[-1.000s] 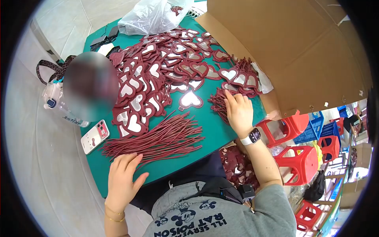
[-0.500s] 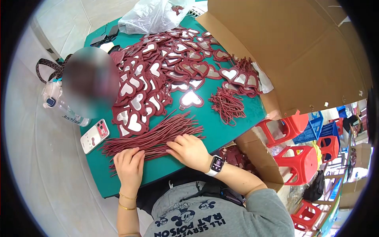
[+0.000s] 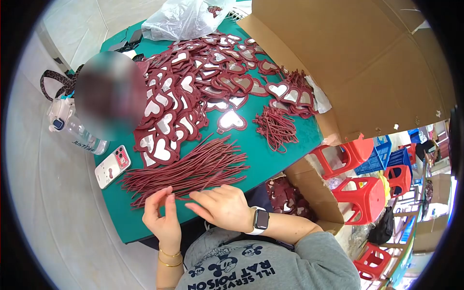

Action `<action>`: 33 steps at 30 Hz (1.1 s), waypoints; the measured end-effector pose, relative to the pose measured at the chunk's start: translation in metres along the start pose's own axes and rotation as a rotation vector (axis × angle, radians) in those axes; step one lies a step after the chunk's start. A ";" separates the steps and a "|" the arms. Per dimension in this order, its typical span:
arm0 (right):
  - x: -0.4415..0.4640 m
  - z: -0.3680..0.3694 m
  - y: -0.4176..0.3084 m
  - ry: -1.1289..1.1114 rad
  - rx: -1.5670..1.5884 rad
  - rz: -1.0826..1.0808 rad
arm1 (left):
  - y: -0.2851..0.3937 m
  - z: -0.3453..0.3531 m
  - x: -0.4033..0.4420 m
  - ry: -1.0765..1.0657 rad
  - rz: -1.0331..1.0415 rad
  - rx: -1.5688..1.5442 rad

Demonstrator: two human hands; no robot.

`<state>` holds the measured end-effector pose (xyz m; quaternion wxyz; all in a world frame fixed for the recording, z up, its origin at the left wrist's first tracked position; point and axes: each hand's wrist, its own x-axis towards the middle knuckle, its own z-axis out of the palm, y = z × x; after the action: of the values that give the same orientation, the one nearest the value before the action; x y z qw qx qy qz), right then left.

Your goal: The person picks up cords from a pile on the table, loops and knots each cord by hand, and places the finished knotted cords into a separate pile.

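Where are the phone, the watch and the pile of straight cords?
Phone (image 3: 112, 167), head view: middle of its back.
Watch (image 3: 261, 219), head view: on its screen.
Straight cords (image 3: 186, 169), head view: middle of the pile.

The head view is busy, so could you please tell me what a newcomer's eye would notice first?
Probably the heap of maroon heart-shaped pieces, spread over the middle of the green table. Next come the cardboard box at the upper right and the straight dark red cords near the front edge, where the left hand and right hand are close together.

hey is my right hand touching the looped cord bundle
No, the right hand is by the straight cords, apart from the looped bundle.
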<state>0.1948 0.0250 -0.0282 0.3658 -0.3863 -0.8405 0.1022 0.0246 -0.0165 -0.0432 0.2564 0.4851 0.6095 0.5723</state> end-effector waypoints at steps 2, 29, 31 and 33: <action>0.000 0.004 0.002 0.077 0.131 0.044 | 0.000 0.004 -0.002 0.041 -0.065 -0.173; 0.021 0.005 0.019 -0.058 1.103 0.847 | -0.004 0.005 -0.018 -0.334 -0.448 -0.434; 0.019 0.009 0.018 -0.013 1.126 0.831 | -0.004 0.005 -0.019 -0.360 -0.451 -0.415; 0.018 0.010 0.017 0.011 1.135 0.822 | -0.001 0.004 -0.019 -0.421 -0.452 -0.357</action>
<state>0.1903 0.0509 -0.0331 0.4471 -0.4227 -0.4412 0.6533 0.0357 -0.0314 -0.0497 0.5772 0.3929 0.5256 0.4860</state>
